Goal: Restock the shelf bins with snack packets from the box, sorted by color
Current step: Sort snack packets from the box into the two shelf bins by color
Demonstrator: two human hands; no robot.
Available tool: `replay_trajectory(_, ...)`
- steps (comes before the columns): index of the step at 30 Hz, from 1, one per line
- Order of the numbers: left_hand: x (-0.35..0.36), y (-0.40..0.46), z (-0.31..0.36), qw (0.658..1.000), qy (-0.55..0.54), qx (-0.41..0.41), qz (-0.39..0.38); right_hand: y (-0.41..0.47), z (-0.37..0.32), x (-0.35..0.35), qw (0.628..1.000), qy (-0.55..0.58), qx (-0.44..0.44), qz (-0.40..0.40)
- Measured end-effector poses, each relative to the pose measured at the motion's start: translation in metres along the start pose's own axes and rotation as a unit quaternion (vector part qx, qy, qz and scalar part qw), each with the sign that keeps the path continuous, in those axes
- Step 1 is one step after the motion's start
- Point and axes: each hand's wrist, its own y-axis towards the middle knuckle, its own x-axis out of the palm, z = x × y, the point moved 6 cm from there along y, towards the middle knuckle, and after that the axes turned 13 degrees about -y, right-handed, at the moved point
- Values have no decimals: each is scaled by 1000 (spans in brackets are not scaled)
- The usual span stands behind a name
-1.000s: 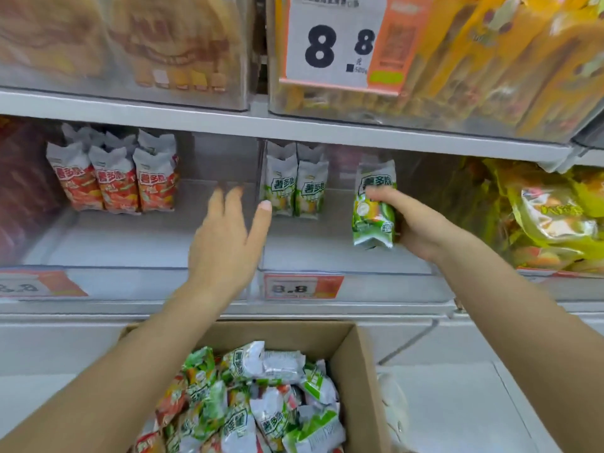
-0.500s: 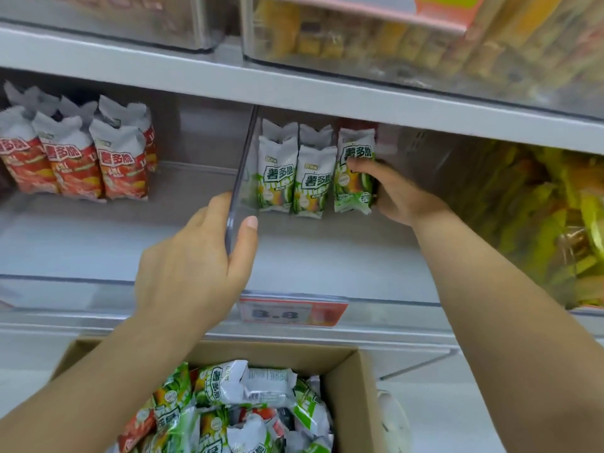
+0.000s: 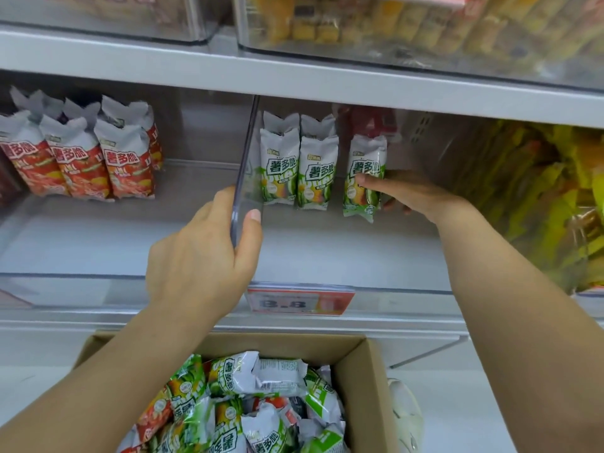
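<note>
My right hand [image 3: 408, 194] grips a green snack packet [image 3: 364, 178] and holds it upright at the back of the right clear bin, just right of two standing green packets [image 3: 299, 171]. My left hand [image 3: 202, 256] grips the clear divider wall [image 3: 243, 158] between the two bins, thumb on its right face. Several red packets [image 3: 78, 158] stand at the back of the left bin. Below, an open cardboard box [image 3: 359, 364] holds several mixed green and red packets [image 3: 248, 403].
A price tag reading 8.8 [image 3: 299, 300] hangs on the front rail of the green bin. Yellow packets [image 3: 539, 197] fill the bin to the right. Upper shelf bins [image 3: 392, 27] hold orange and yellow snacks. A white object [image 3: 405, 413] lies beside the box.
My right hand carried the green packet from the bin's front to its back row beside the other two. My left hand closed on the divider wall. The view tilted down.
</note>
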Motion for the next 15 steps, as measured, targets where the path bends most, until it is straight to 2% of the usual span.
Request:
replay_trajectory(2,0,1,0,1000,-2,1,1,1,0,3,1000,20,6,-9)
replay_trajectory(5,0,1,1,1000,-3,5,-2,5,-2,9,987,154,-23,-34)
replay_trajectory(7,1,1,1,1000,-1,6,-5,7,-2,13,978,201,-36,-45)
replay_trajectory(11,2,1,1,1000,2,4,-8,8,-4,14,973,217,-65,-35)
replay_trajectory(15,2,1,1,1000,3,1,-6,8,-10,7,979,178,-97,15)
